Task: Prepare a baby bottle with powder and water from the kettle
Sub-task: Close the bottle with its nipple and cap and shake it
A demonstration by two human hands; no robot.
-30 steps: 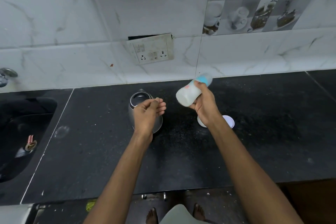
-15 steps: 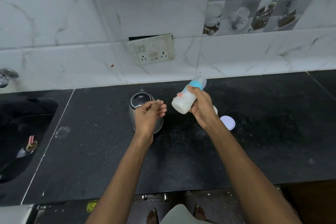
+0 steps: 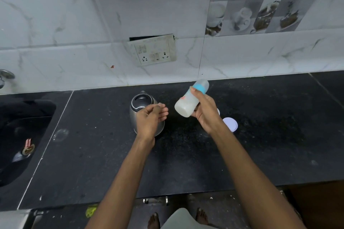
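Note:
My right hand (image 3: pixel 203 111) grips a baby bottle (image 3: pixel 189 102) with a blue collar and clear cap, tilted with its base toward me and milky white liquid inside. It is held above the black counter (image 3: pixel 260 135). My left hand (image 3: pixel 151 120) hovers over the steel kettle (image 3: pixel 139 104), fingers loosely curled, holding nothing I can see. The kettle stands upright with its black lid closed. A white powder tub, mostly hidden behind my right hand, and its white lid (image 3: pixel 230 124) lie just right of that hand.
A dark sink (image 3: pixel 20 135) lies at the left with a tap (image 3: pixel 5 76) above it. A wall socket plate (image 3: pixel 154 50) hangs on the marble backsplash behind the kettle. The counter's front edge runs near my feet.
The bottle has swung in my right hand, from lying more sideways to tilting with its cap up and away, then shifting slightly. My left hand has stayed over the kettle.

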